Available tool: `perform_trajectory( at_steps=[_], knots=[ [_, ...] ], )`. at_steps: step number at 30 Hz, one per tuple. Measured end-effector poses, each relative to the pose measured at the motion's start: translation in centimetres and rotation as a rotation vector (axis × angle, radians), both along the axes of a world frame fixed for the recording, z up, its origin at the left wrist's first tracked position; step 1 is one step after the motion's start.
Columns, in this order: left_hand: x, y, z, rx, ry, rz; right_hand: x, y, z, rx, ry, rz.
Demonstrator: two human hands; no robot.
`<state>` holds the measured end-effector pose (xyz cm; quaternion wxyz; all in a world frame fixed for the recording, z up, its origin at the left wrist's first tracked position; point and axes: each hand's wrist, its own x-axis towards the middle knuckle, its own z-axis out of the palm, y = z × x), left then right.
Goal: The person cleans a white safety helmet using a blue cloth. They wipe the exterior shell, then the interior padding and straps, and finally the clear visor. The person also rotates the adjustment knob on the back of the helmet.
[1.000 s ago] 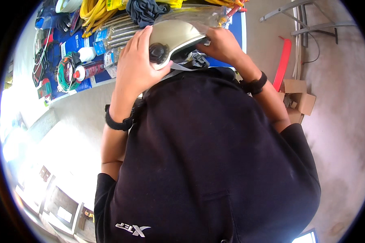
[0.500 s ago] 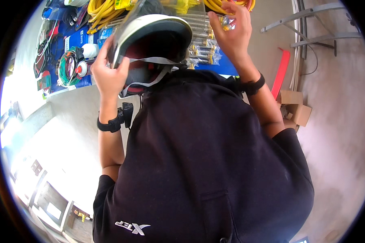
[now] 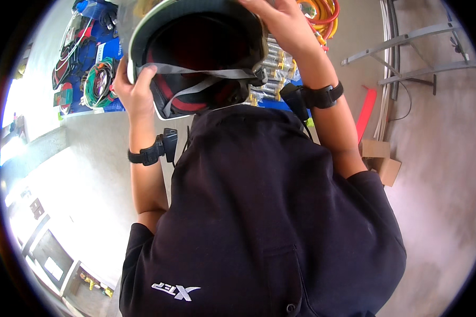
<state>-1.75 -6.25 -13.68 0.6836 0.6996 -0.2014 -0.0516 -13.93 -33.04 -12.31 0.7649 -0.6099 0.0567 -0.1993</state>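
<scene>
A white helmet (image 3: 134,50) is held up before my chest, its opening turned toward me. Black and red padding lines the inside, and a grey chin strap (image 3: 195,70) runs across it. A see-through sheet, perhaps a visor, shows at its upper left. My left hand (image 3: 137,90) grips the left rim, thumb on the near side and fingers behind. At the upper right rim is my right hand (image 3: 288,26), its thumb over the edge; the other fingertips are partly cut off by the frame.
Behind the helmet, a blue-covered table (image 3: 111,50) carries green coiled wire (image 3: 98,84), bagged metal hoses (image 3: 280,63) and red and yellow hoses (image 3: 325,21). To the right are a metal ladder-like frame (image 3: 407,39), a red strip (image 3: 366,113) and an open cardboard box (image 3: 388,169).
My right hand has come left and up onto the helmet's rim. The helmet has turned so its opening faces me more squarely, and my left hand has kept its grip.
</scene>
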Motion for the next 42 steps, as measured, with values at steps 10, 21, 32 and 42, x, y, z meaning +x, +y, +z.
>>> perform_trajectory(
  at_steps=[10, 21, 32, 42],
  knots=[
    [0.3, 0.0, -1.9, -0.057, 0.142, 0.117, 1.4, 1.5, -0.5, -0.464, -0.031, -0.226],
    [5.0, 1.1, -2.9, -0.033, 0.380, -0.028, 3.3, 5.1, 1.9, -0.584, 0.097, -0.293],
    [11.3, 1.9, -6.5, 0.194, 0.529, -0.030, 6.4, 8.3, 0.8, -0.861, -0.044, -0.344],
    [13.7, 1.4, -8.2, 0.232, 0.629, -0.052, 6.6, 8.6, -2.7, -0.887, 0.019, -0.433]
  ],
)
